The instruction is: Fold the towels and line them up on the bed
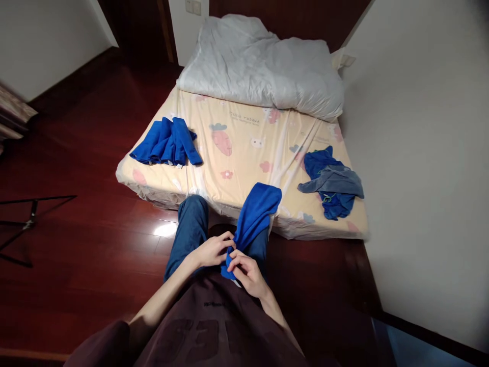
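A blue towel [257, 209] lies lengthwise over my right thigh, its far end reaching the bed's edge and its near end bunched at my lap. My left hand [214, 250] has its fingers curled on the towel's near part. Close beside it, my right hand [246, 272] pinches the same bunched part, where a small white tag shows below. On the bed's left side lies a row of folded or rolled blue towels [166, 142], overlapping one another. To the right is a rumpled pile of blue cloths [338, 204] with a grey-blue cloth [336, 181] across it.
The bed [244, 168] has a cream sheet with carrot and rabbit prints under clear plastic. A grey quilt [263, 66] is heaped at its head. A white wall [420, 153] stands close on the right. Black stand legs [32, 216] rest on the red-brown floor [95, 229].
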`<action>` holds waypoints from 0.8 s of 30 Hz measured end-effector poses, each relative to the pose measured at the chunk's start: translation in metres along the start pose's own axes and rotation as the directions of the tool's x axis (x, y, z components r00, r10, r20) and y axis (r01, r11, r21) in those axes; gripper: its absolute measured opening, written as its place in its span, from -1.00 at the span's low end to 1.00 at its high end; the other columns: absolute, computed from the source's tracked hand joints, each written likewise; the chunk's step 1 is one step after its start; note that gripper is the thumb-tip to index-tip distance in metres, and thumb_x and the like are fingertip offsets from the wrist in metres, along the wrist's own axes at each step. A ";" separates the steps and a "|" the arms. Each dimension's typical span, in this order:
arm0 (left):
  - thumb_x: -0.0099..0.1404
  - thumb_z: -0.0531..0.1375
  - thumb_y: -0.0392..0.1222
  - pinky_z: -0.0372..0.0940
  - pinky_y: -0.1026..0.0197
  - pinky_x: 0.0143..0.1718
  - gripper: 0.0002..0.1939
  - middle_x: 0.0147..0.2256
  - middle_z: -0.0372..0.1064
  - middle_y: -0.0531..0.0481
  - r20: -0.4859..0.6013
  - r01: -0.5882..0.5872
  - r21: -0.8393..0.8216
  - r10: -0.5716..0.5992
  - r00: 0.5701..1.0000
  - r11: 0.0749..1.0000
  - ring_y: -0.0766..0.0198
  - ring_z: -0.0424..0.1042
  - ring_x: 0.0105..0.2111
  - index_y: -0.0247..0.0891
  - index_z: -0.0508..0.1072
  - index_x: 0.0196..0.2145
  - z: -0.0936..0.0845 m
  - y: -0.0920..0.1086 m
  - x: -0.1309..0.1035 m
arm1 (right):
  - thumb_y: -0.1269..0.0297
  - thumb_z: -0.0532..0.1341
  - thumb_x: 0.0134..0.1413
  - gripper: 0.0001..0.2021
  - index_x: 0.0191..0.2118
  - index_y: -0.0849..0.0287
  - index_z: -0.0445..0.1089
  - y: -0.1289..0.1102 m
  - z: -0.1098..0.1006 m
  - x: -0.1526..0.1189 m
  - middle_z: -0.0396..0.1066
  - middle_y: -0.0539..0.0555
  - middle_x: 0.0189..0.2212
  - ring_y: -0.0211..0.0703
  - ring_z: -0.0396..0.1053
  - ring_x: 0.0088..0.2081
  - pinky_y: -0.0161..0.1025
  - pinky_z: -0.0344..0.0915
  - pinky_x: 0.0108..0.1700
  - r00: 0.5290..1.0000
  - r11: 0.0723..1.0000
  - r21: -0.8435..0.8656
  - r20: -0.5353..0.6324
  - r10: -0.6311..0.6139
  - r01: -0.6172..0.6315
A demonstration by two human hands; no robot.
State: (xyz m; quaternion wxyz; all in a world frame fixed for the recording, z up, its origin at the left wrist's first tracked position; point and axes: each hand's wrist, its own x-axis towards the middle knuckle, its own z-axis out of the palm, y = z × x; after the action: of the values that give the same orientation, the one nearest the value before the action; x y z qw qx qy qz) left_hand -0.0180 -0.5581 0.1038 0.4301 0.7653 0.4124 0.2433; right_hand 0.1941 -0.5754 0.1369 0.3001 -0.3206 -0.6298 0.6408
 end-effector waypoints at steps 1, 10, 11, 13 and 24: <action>0.30 0.16 -0.33 0.42 0.17 -0.04 -0.72 0.01 0.34 -0.13 0.004 0.013 0.077 -0.013 1.000 0.997 0.19 0.46 -0.14 -0.23 0.49 -0.05 -0.003 -0.002 0.004 | 0.06 0.24 0.34 -0.69 -0.37 0.13 0.53 -0.006 -0.005 -0.004 0.33 0.07 -0.28 -0.20 0.32 -0.31 -0.27 0.24 -0.29 1.000 0.999 0.036 0.022 0.003 -0.004; 0.37 0.21 -0.20 0.29 -0.04 0.12 -0.88 0.07 0.38 -0.25 -0.072 -0.016 0.527 0.064 0.995 0.850 -0.06 0.34 0.09 -0.25 0.48 -0.16 -0.061 -0.031 0.024 | 0.03 0.37 0.14 -0.63 -0.50 0.12 0.28 -0.063 -0.090 -0.060 0.25 0.02 -0.41 -0.20 0.22 -0.41 -0.26 0.18 -0.38 0.957 0.987 0.137 -0.288 -0.037 0.080; 0.37 0.19 -0.22 0.29 -0.04 0.12 -0.87 0.04 0.41 -0.26 -0.075 -0.012 0.513 0.059 0.995 0.858 -0.05 0.36 0.07 -0.26 0.47 -0.15 -0.067 -0.035 0.024 | 0.05 0.37 0.14 -0.62 -0.51 0.12 0.25 -0.069 -0.102 -0.066 0.26 0.02 -0.43 -0.20 0.22 -0.43 -0.26 0.17 -0.40 0.937 0.990 0.103 -0.345 -0.052 0.092; 0.31 0.17 -0.28 0.30 -0.03 0.10 -0.86 -0.10 0.48 -0.23 -0.089 0.040 0.478 0.003 0.996 0.877 -0.02 0.44 -0.03 -0.28 0.45 -0.16 -0.077 -0.045 0.022 | 0.09 0.37 0.13 -0.60 -0.53 0.11 0.20 -0.080 -0.126 -0.074 0.28 0.02 -0.43 -0.19 0.23 -0.46 -0.24 0.17 -0.44 0.871 0.995 0.013 -0.485 -0.080 0.098; 0.33 0.07 -0.23 0.41 0.16 0.05 -0.62 -0.09 0.62 -0.13 -0.333 0.180 0.160 -0.118 0.936 0.971 0.08 0.60 -0.06 -0.28 0.60 -0.03 -0.159 -0.025 -0.051 | -0.12 0.43 -0.06 -0.72 -0.22 -0.21 0.56 -0.084 -0.199 -0.073 0.60 0.02 -0.26 0.26 0.61 -0.15 0.25 0.56 0.05 0.659 0.756 -0.491 -0.745 -0.107 -0.433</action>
State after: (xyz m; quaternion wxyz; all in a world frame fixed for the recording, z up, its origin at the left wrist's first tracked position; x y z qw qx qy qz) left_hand -0.1720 -0.5215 0.1622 0.3006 0.7190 0.5549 0.2911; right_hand 0.3942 -0.5082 0.2231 0.3376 -0.6901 -0.5969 0.2313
